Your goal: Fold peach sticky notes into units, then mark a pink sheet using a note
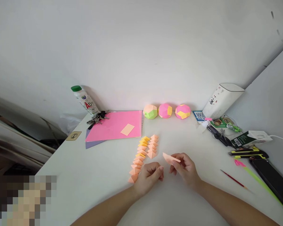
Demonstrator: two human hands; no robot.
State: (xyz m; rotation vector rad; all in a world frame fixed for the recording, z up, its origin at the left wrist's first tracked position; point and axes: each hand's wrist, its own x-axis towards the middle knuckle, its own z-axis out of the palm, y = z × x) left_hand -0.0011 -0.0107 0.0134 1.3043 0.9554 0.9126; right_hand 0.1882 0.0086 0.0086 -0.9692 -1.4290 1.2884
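My right hand pinches a folded peach paper piece between thumb and fingers, a little above the white table. Beside it on the left, my left hand is loosely curled closed, thumb against the fingers, with nothing visible in it. Its wrist side lies by a long row of folded paper pieces in peach and orange-yellow. A shorter row of peach folded pieces stands just right of that row's far end. Behind them are a peach-and-green paper ball and two pink-and-yellow paper balls.
At the back left, pink paper bears a small peach sheet and keys; a bottle stands behind. On the right lie a thin brush, a cutter, a black phone-like object and a white cylinder.
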